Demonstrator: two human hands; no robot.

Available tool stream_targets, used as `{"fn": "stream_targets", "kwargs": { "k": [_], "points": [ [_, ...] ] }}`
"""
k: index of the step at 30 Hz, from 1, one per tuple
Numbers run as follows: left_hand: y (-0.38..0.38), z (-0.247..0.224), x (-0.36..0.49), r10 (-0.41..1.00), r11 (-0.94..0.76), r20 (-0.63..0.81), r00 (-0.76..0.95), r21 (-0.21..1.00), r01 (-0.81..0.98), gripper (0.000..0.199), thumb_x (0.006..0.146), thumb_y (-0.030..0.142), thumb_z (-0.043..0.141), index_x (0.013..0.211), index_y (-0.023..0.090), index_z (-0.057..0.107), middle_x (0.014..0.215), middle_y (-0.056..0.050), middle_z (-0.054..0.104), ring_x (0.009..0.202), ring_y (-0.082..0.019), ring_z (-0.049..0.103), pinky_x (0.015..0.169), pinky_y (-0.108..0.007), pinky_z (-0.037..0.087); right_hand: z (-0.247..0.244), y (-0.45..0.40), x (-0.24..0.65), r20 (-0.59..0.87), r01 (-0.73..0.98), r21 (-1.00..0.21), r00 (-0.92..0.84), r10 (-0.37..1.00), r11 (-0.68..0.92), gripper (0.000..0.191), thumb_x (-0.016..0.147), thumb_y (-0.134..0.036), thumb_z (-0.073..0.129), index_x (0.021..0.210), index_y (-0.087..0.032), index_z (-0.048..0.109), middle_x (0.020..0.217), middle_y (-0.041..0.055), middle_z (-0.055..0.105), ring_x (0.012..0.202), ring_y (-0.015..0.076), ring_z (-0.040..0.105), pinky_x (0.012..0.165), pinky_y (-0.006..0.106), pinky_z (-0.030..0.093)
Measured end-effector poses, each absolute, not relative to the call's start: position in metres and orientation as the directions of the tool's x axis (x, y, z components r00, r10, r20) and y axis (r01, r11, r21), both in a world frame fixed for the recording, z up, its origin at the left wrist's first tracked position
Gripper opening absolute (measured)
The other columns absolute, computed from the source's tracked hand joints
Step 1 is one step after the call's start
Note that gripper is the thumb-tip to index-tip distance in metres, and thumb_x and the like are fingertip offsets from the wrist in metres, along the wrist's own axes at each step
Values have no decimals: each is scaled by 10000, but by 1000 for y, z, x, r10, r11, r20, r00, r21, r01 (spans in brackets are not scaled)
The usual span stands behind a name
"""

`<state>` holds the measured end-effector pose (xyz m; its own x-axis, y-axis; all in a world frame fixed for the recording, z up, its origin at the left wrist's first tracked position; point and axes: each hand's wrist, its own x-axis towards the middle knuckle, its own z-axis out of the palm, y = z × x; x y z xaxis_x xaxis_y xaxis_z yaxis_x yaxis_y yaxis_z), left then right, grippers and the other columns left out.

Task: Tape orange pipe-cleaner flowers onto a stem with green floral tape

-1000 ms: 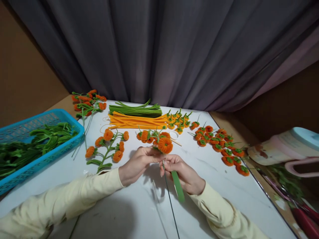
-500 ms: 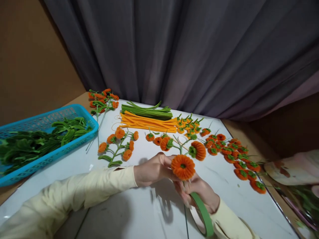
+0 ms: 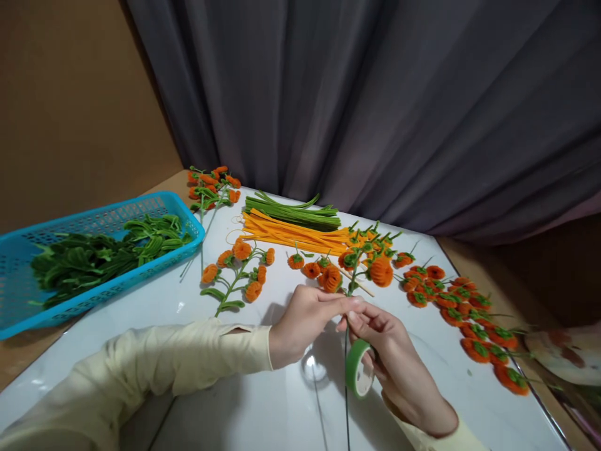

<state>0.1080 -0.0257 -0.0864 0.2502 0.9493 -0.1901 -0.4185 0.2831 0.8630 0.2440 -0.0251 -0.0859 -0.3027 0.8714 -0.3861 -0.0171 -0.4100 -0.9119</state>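
Observation:
My left hand (image 3: 305, 319) pinches an upright spray of fuzzy orange pipe-cleaner flowers (image 3: 380, 271) at its green stem (image 3: 351, 288). The spray's blooms spread above my fingers, and a thin dark stem wire seems to run down below them. Close against it, my right hand (image 3: 399, 354) is closed round a roll of green floral tape (image 3: 353, 369), its thumb and forefinger meeting at the stem. The tape's strip between the hands is too small to make out. A finished-looking orange flower branch (image 3: 235, 279) with leaves lies left of my hands.
A blue basket (image 3: 188, 241) of green fuzzy leaves (image 3: 89, 260) stands at left. Green pipe cleaners (image 3: 293, 213) and orange ones (image 3: 293, 233) lie at the back. Several loose orange flowers (image 3: 474, 347) line the right side; more sprays (image 3: 211, 185) sit back left. A curtain (image 3: 328, 94) hangs behind.
The spray has turned, and the bloom that faced me in front of my hands is now up beyond them. My right hand and the tape roll have turned, the roll now hanging nearer the stem.

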Motion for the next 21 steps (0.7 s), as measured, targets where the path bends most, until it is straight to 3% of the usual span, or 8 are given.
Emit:
{"fn": "stream_targets", "kwargs": {
  "k": [4, 6, 10, 15, 17, 21],
  "points": [
    [-25, -92, 109, 918, 395, -317, 238, 781, -484, 197, 667, 304, 703, 630, 114, 666, 536, 16, 520, 605, -127, 483, 641, -259, 354, -88, -31, 239, -379, 23, -922, -253, 890, -386, 366, 713, -481, 688, 708, -121, 623, 418, -55, 411, 302, 10, 256, 317, 153, 108],
    [-23, -92, 108, 918, 393, -297, 262, 775, -495, 189, 671, 294, 702, 608, 121, 662, 532, 20, 518, 626, -128, 488, 692, -265, 361, -87, -29, 241, -392, 31, -916, -287, 874, -401, 359, 729, -475, 675, 714, -120, 630, 392, -63, 388, 295, 8, 233, 319, 156, 98],
    [-22, -90, 106, 923, 350, -209, 323, 807, -476, 365, 716, 308, 677, 419, 147, 538, 594, -27, 584, 783, -167, 541, 830, -277, 351, -84, -21, 248, -414, -3, -892, -391, 822, -451, 335, 716, -435, 695, 681, -106, 639, 396, -66, 391, 284, -2, 209, 307, 159, 77],
    [-28, -87, 108, 933, 330, -190, 307, 794, -511, 302, 760, 298, 649, 506, 147, 586, 740, -38, 636, 921, -174, 533, 905, -273, 322, -84, -17, 249, -386, -70, -876, -492, 781, -477, 310, 713, -388, 704, 628, -97, 637, 395, -51, 445, 259, -3, 242, 291, 157, 107],
    [-31, -85, 109, 935, 319, -184, 302, 809, -494, 349, 778, 311, 634, 483, 148, 541, 736, -30, 626, 869, -156, 531, 870, -261, 332, -85, -19, 247, -362, -97, -885, -472, 804, -455, 294, 719, -374, 701, 633, -99, 643, 397, -47, 458, 259, 3, 265, 288, 157, 125],
    [-34, -82, 110, 938, 304, -202, 282, 869, -390, 469, 796, 373, 609, 417, 153, 440, 503, 21, 478, 574, -100, 439, 671, -248, 340, -84, -27, 243, -320, -113, -907, -437, 840, -405, 279, 738, -362, 695, 649, -100, 659, 373, -52, 451, 251, 11, 283, 294, 161, 154]
  ]
}}
